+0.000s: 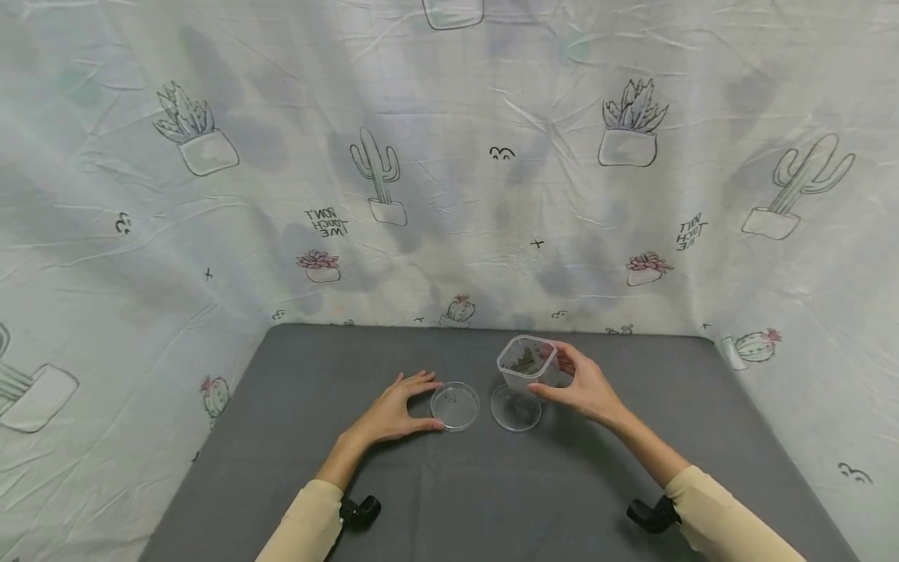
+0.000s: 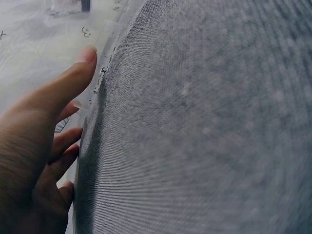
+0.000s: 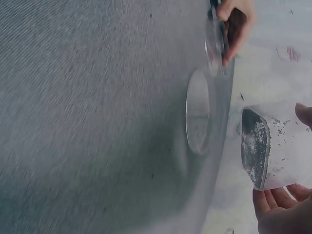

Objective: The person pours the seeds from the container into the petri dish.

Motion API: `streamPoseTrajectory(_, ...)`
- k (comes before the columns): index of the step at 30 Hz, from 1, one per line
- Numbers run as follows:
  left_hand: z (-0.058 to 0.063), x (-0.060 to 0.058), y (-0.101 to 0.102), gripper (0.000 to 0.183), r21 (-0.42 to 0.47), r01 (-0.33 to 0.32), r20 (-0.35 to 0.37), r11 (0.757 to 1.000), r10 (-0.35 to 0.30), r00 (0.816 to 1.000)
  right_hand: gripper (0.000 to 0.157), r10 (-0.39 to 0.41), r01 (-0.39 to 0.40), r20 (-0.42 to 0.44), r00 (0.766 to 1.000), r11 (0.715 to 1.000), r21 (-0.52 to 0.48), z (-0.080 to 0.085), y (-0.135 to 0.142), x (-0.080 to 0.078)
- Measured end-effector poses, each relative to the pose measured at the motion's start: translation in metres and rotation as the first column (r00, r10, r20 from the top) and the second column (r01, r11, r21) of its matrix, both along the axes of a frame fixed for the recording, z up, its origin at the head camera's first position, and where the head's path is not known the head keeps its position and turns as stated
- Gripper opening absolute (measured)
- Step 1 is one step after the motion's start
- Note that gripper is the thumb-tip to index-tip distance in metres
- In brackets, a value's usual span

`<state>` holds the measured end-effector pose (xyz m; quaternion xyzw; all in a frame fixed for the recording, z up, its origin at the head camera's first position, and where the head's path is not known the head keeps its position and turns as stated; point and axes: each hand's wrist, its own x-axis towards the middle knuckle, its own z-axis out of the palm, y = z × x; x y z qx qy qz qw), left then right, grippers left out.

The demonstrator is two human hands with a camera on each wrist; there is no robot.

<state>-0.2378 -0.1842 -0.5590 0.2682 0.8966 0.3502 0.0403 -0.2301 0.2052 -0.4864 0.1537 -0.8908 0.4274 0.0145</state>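
My left hand (image 1: 389, 410) holds a clear round petri dish (image 1: 460, 415) at its left side, thumb on the near rim and fingertips on the far rim. A few dark specks lie in that dish. In the left wrist view the dish shows only edge-on beside the thumb (image 2: 73, 80). My right hand (image 1: 590, 390) grips a clear square plastic container (image 1: 523, 381), raised above the table and slightly tilted. Dark crumb-like bits (image 1: 525, 361) lie inside it, with specks on its walls in the right wrist view. Below the container sits a second clear round dish (image 1: 516, 417).
A dark grey cloth covers the table (image 1: 449, 499). Behind and beside it hangs a pale curtain (image 1: 449, 195) printed with cacti and potted plants. A black wrist strap (image 1: 361, 513) is on the left forearm, another (image 1: 653, 515) on the right.
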Motion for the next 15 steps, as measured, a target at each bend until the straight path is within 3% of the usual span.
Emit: streamPoseTrajectory(15, 0.006, -0.003, -0.002, 0.074, 0.021, 0.026, 0.028, 0.999, -0.027, 0.999, 0.086, 0.127, -0.124, -0.068, 0.99, 0.992, 0.039, 0.0, -0.044, -0.013)
